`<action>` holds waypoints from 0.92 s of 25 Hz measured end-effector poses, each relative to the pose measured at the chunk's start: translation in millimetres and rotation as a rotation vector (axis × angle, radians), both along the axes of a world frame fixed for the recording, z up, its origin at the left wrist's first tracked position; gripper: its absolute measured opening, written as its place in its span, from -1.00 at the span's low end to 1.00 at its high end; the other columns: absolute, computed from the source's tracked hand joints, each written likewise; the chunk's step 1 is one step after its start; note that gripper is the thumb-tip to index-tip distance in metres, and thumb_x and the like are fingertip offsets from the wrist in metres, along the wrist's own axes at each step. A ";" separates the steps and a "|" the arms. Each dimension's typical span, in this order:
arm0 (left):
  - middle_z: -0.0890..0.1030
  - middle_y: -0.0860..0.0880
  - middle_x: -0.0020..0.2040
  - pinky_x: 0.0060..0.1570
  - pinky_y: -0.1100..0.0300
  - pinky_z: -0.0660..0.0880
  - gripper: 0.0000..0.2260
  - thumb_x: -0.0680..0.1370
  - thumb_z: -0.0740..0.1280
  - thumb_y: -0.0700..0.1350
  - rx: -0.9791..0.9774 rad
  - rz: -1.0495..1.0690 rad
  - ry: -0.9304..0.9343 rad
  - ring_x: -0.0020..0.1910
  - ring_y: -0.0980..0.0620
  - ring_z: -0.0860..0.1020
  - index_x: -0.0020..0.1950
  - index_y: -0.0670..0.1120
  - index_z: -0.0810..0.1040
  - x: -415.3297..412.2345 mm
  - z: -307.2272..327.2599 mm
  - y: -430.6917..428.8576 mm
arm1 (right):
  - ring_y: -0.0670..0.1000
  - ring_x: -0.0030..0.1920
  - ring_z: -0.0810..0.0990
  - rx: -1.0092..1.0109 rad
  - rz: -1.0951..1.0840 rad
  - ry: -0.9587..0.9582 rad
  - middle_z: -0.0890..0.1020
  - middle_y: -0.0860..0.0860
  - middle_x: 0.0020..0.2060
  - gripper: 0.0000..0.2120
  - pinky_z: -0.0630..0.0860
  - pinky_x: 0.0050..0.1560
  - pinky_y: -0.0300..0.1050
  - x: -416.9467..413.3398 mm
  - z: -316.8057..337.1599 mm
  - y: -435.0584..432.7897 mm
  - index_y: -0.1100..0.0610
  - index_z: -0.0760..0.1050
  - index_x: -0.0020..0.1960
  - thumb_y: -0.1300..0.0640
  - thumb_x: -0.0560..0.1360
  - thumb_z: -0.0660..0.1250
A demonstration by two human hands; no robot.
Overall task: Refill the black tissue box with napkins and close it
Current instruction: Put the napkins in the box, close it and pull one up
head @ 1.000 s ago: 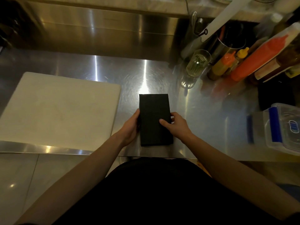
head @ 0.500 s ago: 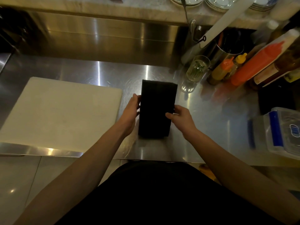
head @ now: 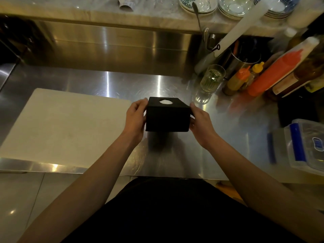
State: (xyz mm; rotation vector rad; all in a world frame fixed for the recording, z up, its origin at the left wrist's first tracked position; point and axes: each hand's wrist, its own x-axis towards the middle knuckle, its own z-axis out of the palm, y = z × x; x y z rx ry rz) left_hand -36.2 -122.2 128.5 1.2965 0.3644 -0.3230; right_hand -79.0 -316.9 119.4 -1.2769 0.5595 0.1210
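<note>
The box point(head: 167, 118), black, sits between both bare hands over the middle of the steel table point(head: 87, 79). It appears raised a little above the surface, with a dark reflection on the metal right under it. Its top face tilts away from the camera and has an oval opening point(head: 165, 102) with white napkin showing in it. The near face is plain and closed.

The left grip point(head: 135, 118) clasps the box's left side, fingers curled over the far upper corner and thumb against the near edge. The right grip point(head: 201, 123) clasps the right side the same way, fingertips at the far upper corner and thumb on the near edge. Both forearms reach in from the bottom of the view, over dark clothing.

A pale cutting board point(head: 66, 123) lies flat on the table just left of the box, its right edge near the left grip. Behind and to the right of the box stands a clear glass point(head: 211, 81). Further right, squeeze bottles cluster together: a small one with an orange cap point(head: 238, 79), one with a yellow cap point(head: 256, 68) and a large orange one point(head: 275, 76) leaning back. A metal canister point(head: 243, 60) holding utensils stands behind them. At the right edge sits a clear plastic container point(head: 308, 146) with blue clips. Stacked plates point(head: 233, 7) rest on the shelf above the backsplash.
</note>
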 end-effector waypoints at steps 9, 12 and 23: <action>0.51 -0.02 0.21 -0.03 0.31 0.56 -0.61 0.55 0.19 -0.39 0.050 -0.095 0.047 0.19 0.07 0.49 0.34 -0.12 0.42 -34.6 -33.9 3.7 | -0.01 0.21 0.52 -0.227 0.066 0.041 0.54 -0.01 0.19 -0.67 0.51 0.27 -0.02 -29.1 -36.3 0.2 0.12 0.45 0.33 0.19 0.57 0.29; 0.53 0.05 0.19 0.17 0.19 0.50 -0.62 0.52 0.28 -0.39 0.131 -0.149 0.014 0.25 0.07 0.47 0.31 -0.12 0.45 -45.3 -50.4 3.3 | -0.07 0.17 0.52 -0.282 0.100 0.028 0.53 -0.06 0.14 -0.65 0.54 0.17 -0.16 -35.7 -41.8 3.7 0.12 0.45 0.32 0.30 0.56 0.27; 0.45 -0.09 0.37 0.30 0.13 0.39 -0.50 0.52 0.34 -0.33 0.337 -0.240 -0.053 0.35 -0.01 0.41 0.44 -0.12 0.35 -63.4 -78.1 4.7 | -0.02 0.32 0.34 -0.802 0.406 -0.060 0.35 0.06 0.35 -0.41 0.41 0.30 -0.11 -43.7 -64.9 12.3 -0.03 0.32 0.43 0.02 0.46 0.45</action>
